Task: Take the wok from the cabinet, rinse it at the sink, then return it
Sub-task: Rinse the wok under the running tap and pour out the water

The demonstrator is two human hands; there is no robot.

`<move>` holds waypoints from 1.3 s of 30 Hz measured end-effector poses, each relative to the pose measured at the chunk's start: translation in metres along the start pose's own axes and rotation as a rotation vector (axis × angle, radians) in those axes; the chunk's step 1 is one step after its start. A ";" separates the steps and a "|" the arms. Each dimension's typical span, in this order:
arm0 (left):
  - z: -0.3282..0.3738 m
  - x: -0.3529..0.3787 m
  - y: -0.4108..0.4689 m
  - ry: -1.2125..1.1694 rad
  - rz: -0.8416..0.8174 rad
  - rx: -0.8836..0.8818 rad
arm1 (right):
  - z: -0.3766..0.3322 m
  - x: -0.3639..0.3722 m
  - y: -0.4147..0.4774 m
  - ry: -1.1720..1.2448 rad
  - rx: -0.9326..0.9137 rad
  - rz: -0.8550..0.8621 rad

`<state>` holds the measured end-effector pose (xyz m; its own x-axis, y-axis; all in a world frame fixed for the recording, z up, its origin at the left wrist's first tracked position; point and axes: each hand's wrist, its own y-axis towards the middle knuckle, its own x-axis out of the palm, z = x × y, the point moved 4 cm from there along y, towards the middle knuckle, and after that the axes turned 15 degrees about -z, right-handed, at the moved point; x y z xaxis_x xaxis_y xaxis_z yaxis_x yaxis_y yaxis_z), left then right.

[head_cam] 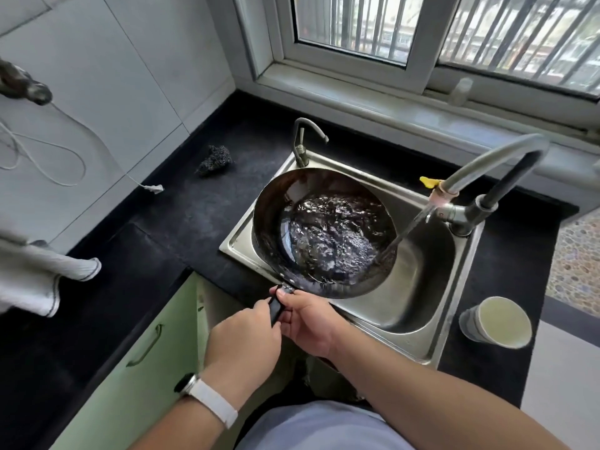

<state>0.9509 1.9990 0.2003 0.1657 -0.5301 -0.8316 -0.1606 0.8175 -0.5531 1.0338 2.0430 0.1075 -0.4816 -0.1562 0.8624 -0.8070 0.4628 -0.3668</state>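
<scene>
- The wok (324, 232) is over the sink (422, 287), and water from the tap (461, 216) runs into it.
- Its handle (276, 308) points back to the person, so the bowl lies ahead of both hands.
- The left hand (243, 339) and the right hand (308, 323) are both closed around the handle; the right one is nearer the bowl.

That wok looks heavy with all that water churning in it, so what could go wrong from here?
The wok sits over the left side of the sink, its rim reaching the edge, so water may slosh onto the counter. Both hands, left and right, grip the short handle, which could slip if wet. The stream strikes near the right rim and may splash outward.
</scene>
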 end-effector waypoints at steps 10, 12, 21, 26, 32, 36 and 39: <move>0.002 0.027 0.025 -0.258 0.018 0.051 | -0.017 -0.022 0.001 -0.101 -0.009 0.120; 0.003 0.031 0.032 -0.294 0.023 0.066 | -0.021 -0.025 0.000 -0.106 -0.015 0.146; 0.008 0.042 0.056 -0.398 0.032 0.127 | -0.037 -0.045 0.003 -0.176 -0.006 0.224; 0.011 0.045 0.068 -0.441 0.067 0.158 | -0.045 -0.053 0.004 -0.208 -0.017 0.267; 0.019 0.044 0.079 -0.464 0.138 0.196 | -0.057 -0.057 0.003 -0.215 -0.041 0.276; 0.021 0.046 0.084 -0.418 0.172 0.224 | -0.061 -0.058 0.004 -0.180 -0.057 0.263; 0.022 0.045 0.089 -0.344 0.175 0.227 | -0.064 -0.058 0.006 -0.153 -0.065 0.240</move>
<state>0.9652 2.0527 0.1143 0.4755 -0.3052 -0.8251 -0.0038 0.9372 -0.3488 1.0786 2.1111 0.0777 -0.7061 -0.1631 0.6891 -0.6425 0.5566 -0.5267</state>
